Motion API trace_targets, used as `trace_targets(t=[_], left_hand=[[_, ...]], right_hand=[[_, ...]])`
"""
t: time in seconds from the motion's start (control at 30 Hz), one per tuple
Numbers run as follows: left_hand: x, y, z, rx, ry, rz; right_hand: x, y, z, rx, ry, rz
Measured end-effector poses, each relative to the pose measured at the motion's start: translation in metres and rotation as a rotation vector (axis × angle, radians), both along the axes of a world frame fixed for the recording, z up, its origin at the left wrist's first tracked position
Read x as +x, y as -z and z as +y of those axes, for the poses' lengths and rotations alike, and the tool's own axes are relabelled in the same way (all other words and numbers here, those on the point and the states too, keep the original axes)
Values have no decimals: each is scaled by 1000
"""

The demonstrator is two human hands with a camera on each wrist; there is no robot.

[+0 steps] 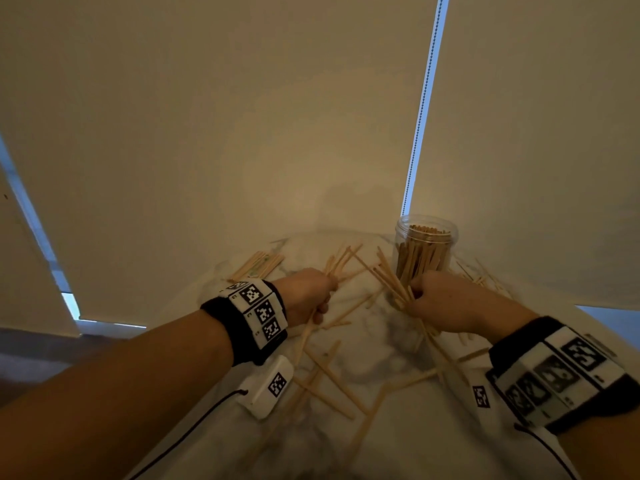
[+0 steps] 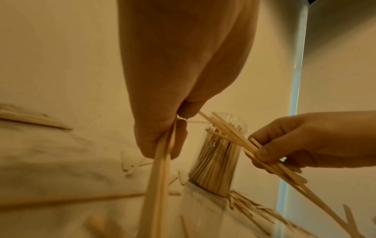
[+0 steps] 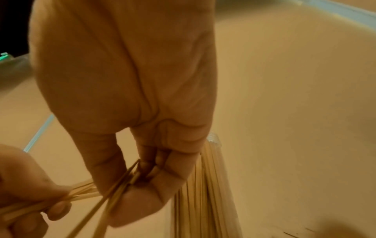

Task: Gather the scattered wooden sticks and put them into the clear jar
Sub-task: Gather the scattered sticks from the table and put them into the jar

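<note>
The clear jar (image 1: 425, 252) stands upright at the far right of the marble table (image 1: 377, 348), its mouth open upward and already crowded with wooden sticks (image 1: 420, 258), so little room is left inside. Just in front of the jar the right hand (image 1: 440, 299) clutches a fanned bundle whose tips lean across the jar's near side. Left of the jar the left hand (image 1: 308, 294) grips another bundle; a bare strip of table lies between the hands. Loose sticks (image 1: 329, 379) crisscross the table nearer than the jar. More lie right of it, seemingly right against its base.
</note>
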State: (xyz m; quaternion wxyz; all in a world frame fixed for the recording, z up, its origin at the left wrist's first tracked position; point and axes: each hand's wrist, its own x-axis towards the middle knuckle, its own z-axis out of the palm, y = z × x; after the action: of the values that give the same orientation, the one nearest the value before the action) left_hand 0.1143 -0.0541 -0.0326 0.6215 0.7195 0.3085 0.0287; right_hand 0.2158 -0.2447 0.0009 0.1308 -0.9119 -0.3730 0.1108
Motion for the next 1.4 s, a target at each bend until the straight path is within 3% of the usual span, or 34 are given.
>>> trace_targets(t=[0.17,0.33,0.47,0.67,0.87,1.03,1.17,1.27,1.4], left_hand=[[11,-5,-9,-122,-97,-220],[29,-15,-15,-152,-115,-383],[41,-23,-10,-21,-110,-471],[55,-15,0,14,-87,-570],[62,-8,-2,4,32,-593],[68,-13,17,-93,-209,-645],[71,-18,31,-293,-335,-820],[73,-20,29,-328,-321,-895],[74,-19,22,-244,-200,-930]], right_hand=[[-2,-6,19,270,36,30],[-12,-11,56,417,10,17],[-10,-11,81,484,10,32],[6,-13,91,486,33,26],[14,6,101,390,-6,-152],[7,-7,92,412,-97,39],[4,-12,83,154,-89,166],[3,-4,88,133,-58,313],[4,-2,92,303,21,380]])
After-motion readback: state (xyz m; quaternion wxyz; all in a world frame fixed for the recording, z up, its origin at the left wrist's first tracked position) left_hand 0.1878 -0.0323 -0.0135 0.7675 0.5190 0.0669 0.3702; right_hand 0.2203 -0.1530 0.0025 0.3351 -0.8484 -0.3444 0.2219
